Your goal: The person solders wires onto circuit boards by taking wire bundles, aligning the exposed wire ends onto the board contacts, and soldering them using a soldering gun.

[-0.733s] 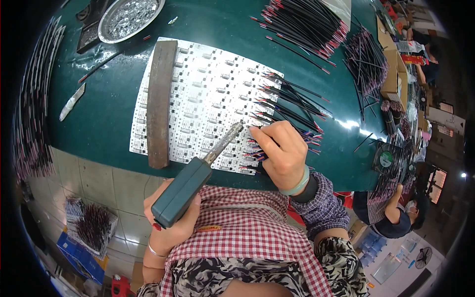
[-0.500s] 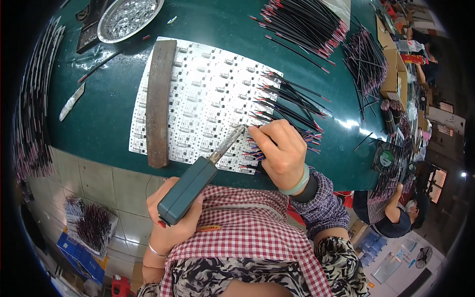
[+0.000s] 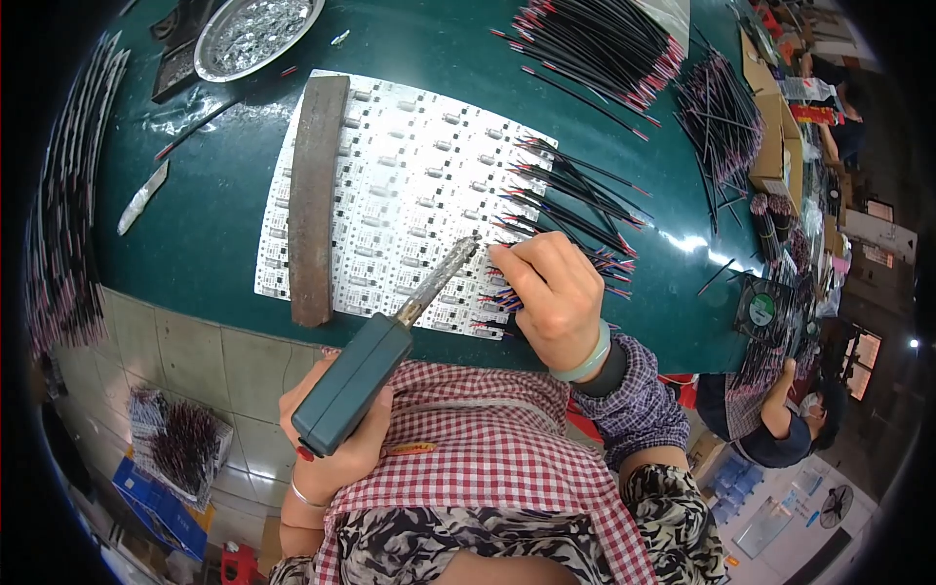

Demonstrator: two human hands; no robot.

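Observation:
My left hand [image 3: 357, 447] is wrapped round the green handle of a soldering iron [image 3: 355, 380]. The iron's tip points up and right, over a white circuit board panel [image 3: 380, 255] near its right side. Beside the tip, my right hand [image 3: 558, 297] has thumb and forefinger pinched together at the panel; what they hold is mostly hidden, seemingly a thin wire. Several black wires with red ends [image 3: 575, 185] stick out from the panel's right edge, above and beside that hand. A brown metal bar [image 3: 317, 205] lies across the panel's left part.
On the green table [image 3: 214, 205] are a metal bowl with silvery scraps [image 3: 205, 60], a white wrapped stick [image 3: 142, 199] and wire bundles [image 3: 604, 49]. More wires hang along the left edge [image 3: 68, 214]. A small black fan [image 3: 763, 310] stands at right, near a person [image 3: 780, 429].
The soldering iron and my left hand have shifted slightly down and left, so the tip now sits a little apart from my right fingertips. My right hand stays nearly in place.

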